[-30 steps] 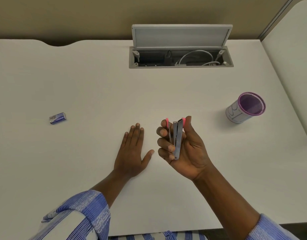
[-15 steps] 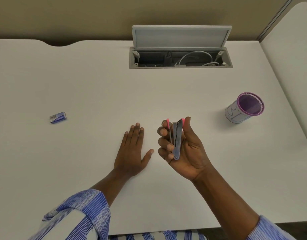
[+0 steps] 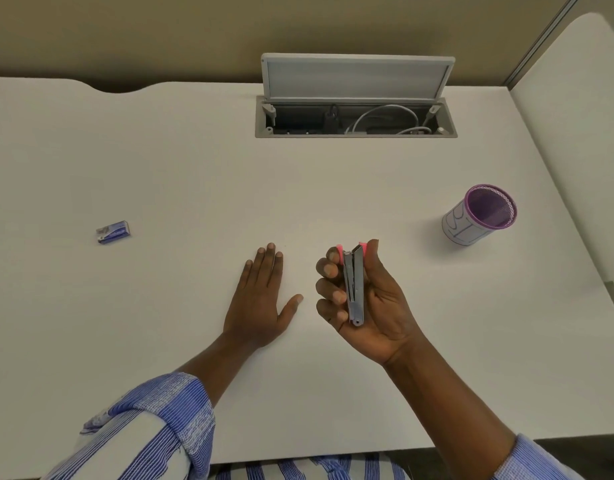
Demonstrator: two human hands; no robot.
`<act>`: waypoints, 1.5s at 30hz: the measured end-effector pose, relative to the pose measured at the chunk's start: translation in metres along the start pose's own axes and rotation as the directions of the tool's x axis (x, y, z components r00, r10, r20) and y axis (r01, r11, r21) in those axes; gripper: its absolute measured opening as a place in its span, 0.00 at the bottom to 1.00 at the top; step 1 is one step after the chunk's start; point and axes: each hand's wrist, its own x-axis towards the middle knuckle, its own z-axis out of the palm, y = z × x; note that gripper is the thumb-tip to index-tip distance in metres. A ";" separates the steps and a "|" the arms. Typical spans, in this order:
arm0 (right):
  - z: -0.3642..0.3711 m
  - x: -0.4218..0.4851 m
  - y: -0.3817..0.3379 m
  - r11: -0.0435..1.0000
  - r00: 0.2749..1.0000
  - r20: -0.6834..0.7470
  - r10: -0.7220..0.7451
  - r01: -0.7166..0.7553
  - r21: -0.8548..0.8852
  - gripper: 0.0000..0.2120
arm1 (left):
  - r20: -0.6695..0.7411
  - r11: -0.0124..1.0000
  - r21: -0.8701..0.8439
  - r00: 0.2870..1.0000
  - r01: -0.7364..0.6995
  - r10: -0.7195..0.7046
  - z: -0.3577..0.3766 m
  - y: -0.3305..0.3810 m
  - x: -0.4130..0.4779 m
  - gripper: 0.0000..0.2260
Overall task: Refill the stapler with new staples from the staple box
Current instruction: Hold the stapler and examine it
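While the right hand [image 3: 371, 299] holds the stapler [image 3: 354, 285] upright above the bench [image 3: 194, 168], its fingers [image 3: 328, 270] curled round one side and the thumb pressed against the other, the left hand [image 3: 260, 299] lies palm down just beside it. That hand's fingers [image 3: 269, 265] are straight and close together, the thumb spread out. The stapler's two halves look parted at the pink far end, with the metal channel turned towards the camera; whether any staples sit in it cannot be told.

The step in hand seems to be opening and checking the stapler, with no staples fetched yet. The staple box [image 3: 113, 232] lies well apart on the left, so the free left hand would need a long reach, then a way to open it single-handed. Farther off stand a purple mesh cup [image 3: 482, 214] on the right and an open cable hatch [image 3: 356, 116].
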 end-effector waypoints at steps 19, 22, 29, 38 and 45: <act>-0.005 -0.006 0.005 0.749 0.868 -0.386 -0.311 -0.026 -0.662 0.29 | -0.064 0.531 -0.838 0.945 0.124 -0.322 -0.120 0.108 0.016 0.09; -0.004 -0.003 0.008 0.560 0.839 -0.351 -0.416 -0.068 -0.826 0.30 | -0.049 0.591 -0.791 0.947 0.157 -0.317 -0.121 0.117 0.020 0.07; -0.010 0.005 0.029 0.340 0.689 -0.333 -0.644 -0.131 -0.931 0.26 | -0.053 0.692 -0.680 0.925 0.242 -0.376 -0.113 0.127 0.027 0.07; -0.011 0.007 0.029 0.347 0.623 -0.319 -0.714 -0.082 -0.934 0.21 | -0.152 0.741 -0.659 0.942 0.129 -0.299 -0.108 0.137 0.027 0.17; -0.014 0.012 0.021 0.191 0.556 -0.200 -0.807 -0.075 -0.979 0.19 | -0.215 0.756 -0.636 0.907 0.152 -0.363 -0.097 0.136 0.031 0.14</act>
